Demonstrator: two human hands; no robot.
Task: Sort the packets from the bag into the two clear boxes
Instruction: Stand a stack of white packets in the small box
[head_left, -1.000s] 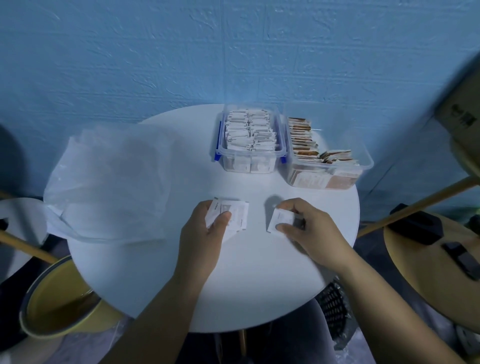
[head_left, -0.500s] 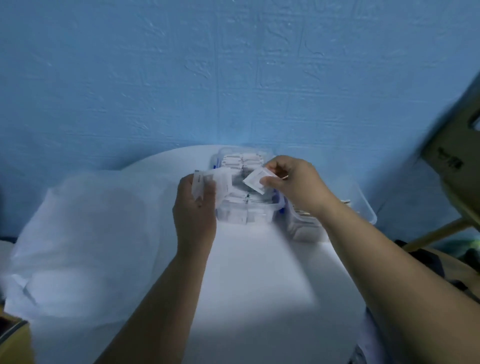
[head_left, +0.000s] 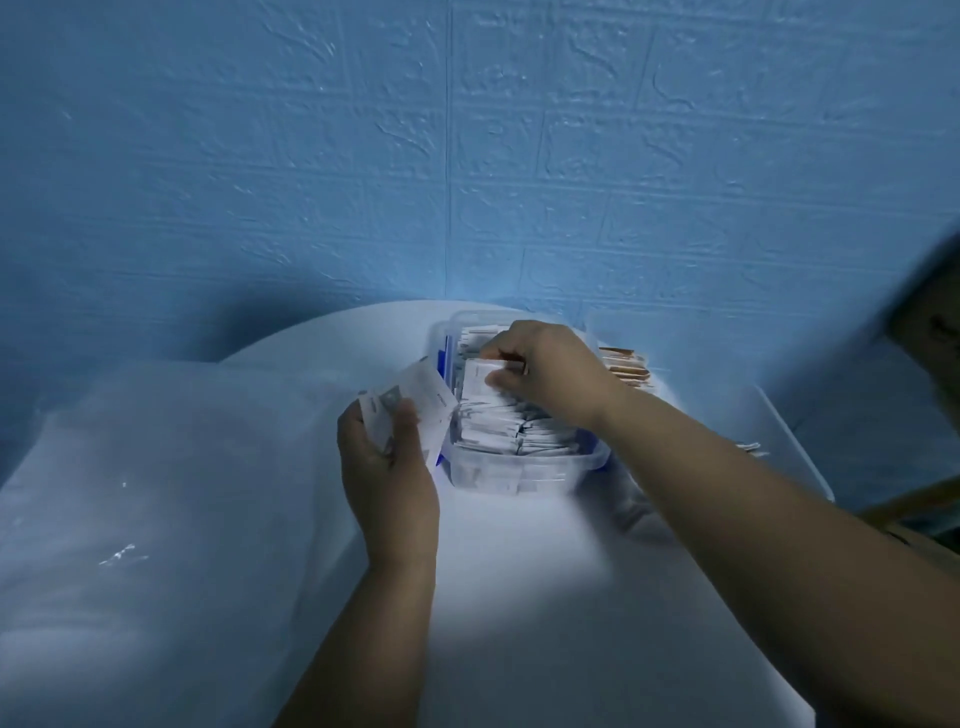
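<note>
Our right hand (head_left: 545, 376) pinched one white packet (head_left: 475, 382) on edge, directly over the clear box (head_left: 582, 464) of white packets at frame centre, seemingly tucked between its standing rows. We judged the drop lay straight down. Our left hand (head_left: 387, 478) gripped a fan of packets (head_left: 415, 402) just left of that box.

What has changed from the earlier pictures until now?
The right hand carried its white packet from the table forward into the left clear box, still pinching it. The left hand also moved forward, still holding its stack of packets. The bag stayed put.
</note>
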